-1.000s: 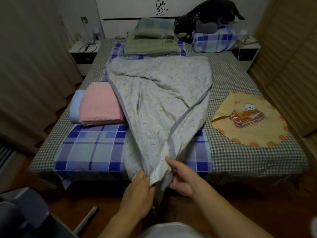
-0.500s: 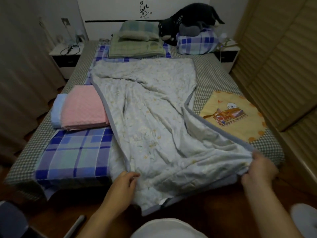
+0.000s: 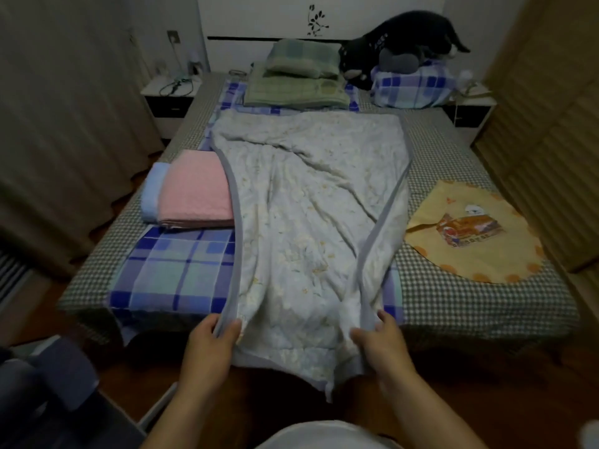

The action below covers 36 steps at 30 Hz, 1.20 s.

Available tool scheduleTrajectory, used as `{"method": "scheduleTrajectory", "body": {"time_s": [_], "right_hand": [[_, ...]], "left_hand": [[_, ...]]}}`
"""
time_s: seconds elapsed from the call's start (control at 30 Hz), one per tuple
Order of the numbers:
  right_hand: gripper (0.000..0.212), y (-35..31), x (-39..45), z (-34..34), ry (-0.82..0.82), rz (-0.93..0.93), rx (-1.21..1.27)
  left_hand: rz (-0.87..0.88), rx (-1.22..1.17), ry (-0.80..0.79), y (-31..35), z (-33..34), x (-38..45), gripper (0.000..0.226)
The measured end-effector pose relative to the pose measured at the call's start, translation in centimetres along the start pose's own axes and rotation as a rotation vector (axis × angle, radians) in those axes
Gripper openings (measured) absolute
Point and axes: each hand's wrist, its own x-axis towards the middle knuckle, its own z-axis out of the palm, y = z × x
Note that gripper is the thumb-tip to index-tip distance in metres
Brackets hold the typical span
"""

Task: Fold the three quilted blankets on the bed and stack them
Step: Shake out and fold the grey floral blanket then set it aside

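Both hands, left hand [image 3: 212, 335] and right hand [image 3: 381, 338], pinch the near grey-bound edge of the floral quilted blanket [image 3: 311, 202], apparently to square it; the folded pink blanket [image 3: 197, 189] waits left.

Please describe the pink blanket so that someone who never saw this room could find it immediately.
Start from the bed, then look at its left side, halfway up. The pink blanket lies there, folded, on top of a light blue blanket, beside the big grey blanket. It is the only pink thing on the bed.
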Motion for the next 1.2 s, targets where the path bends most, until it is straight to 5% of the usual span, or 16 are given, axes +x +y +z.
{"method": "scheduleTrajectory", "body": {"time_s": [0.07,0.17,0.33,0.43,0.63,0.77,0.93,1.2], "right_hand": [[0.035,0.6,0.3,0.3,0.128,0.103,0.179],[0.011,-1.2,-1.3,2.2,0.278,-0.007,0.134],[0.004,-5.9,-8.3,9.9,-0.032,-0.246,-0.193],[0.010,-5.4,-11.0,14.6,-0.132,-0.297,-0.210],[0.035,-2.9,-13.1,16.5,-0.215,-0.172,0.213],[0.029,-2.0,-13.5,17.4,-0.085,-0.304,0.218],[0.029,-0.1,-12.0,18.2,0.198,-0.691,-0.206],[0.049,1.4,-12.0,18.2,0.148,-0.991,-0.706]], "left_hand": [[0.019,0.029,0.021,0.0,-2.5,0.3,0.007],[0.053,0.089,0.017,0.2,-6.2,0.8,0.006],[0.112,-0.010,-0.240,1.4,-8.1,0.8,0.004],[0.038,-0.116,-0.452,1.5,-6.6,0.4,0.006],[-0.060,-0.162,-0.563,1.2,-7.4,0.9,0.013],[-0.053,-0.218,-0.604,1.3,-8.2,0.8,0.023],[0.011,-0.215,-0.642,2.0,-8.6,0.3,0.027],[-0.072,-0.186,-0.667,3.1,-9.6,1.3,0.031]]}}
